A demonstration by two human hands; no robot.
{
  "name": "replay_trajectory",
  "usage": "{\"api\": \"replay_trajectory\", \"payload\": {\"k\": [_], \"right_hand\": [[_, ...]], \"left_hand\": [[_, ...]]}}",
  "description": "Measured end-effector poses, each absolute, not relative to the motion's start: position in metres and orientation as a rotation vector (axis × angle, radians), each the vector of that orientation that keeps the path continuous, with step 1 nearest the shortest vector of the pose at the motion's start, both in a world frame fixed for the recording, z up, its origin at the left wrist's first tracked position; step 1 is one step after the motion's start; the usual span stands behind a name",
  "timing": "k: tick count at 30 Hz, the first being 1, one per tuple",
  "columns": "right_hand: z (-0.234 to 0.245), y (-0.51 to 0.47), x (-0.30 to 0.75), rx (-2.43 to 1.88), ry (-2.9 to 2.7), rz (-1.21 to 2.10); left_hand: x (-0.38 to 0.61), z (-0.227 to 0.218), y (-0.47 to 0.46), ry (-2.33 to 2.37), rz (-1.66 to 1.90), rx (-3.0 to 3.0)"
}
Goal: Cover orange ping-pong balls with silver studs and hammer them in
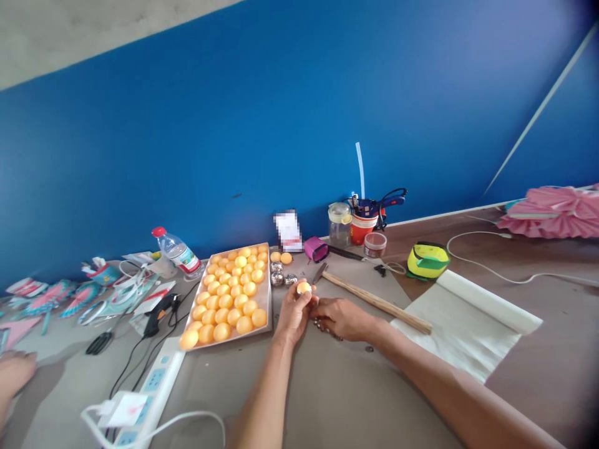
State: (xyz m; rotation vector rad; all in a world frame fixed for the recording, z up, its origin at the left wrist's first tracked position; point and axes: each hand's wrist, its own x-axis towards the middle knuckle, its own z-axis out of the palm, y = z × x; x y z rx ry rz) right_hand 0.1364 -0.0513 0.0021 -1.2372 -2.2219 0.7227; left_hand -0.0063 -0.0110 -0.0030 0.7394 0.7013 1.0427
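An orange ping-pong ball (304, 287) with a pale or silvery lower part sits in the fingers of my left hand (294, 312), which is closed around it. My right hand (344, 318) is right beside it, fingers curled together with their tips by the ball; what they pinch is hidden. Shiny silver bits (322, 325) show beneath the right fingers. Just beyond my hands lie several silver foil-wrapped balls (277, 278) and two loose orange balls (286, 257). A wooden-handled hammer (374, 299) lies behind my right hand.
A shallow box (270, 299) of many orange balls stands left of my hands. Further left are a power strip (154, 386), a glue gun (159, 315), a water bottle (182, 255) and another person's hand (16, 371). A white roll (486, 305) and a yellow-green pouch (428, 260) lie right.
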Motion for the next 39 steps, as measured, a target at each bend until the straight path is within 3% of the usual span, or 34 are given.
{"api": "replay_trajectory", "payload": {"k": [9,15,22,29,39], "right_hand": [[-0.005,-0.051,0.129,-1.397,-2.257,0.568],[-0.009,-0.045,0.136,-1.307,-1.843,0.736],[0.003,-0.039,0.142,-1.23,-1.215,1.17],[0.013,-0.041,0.145,-0.966,-1.07,1.439],[0.003,-0.038,0.135,-1.242,-1.316,1.071]], "left_hand": [[-0.009,-0.004,-0.009,0.667,1.044,0.661],[-0.01,-0.005,-0.009,0.64,1.024,0.64],[-0.01,-0.002,-0.009,0.652,0.995,0.676],[-0.008,0.0,-0.012,0.639,0.98,0.738],[-0.007,-0.004,-0.012,0.653,0.956,0.834]]}}
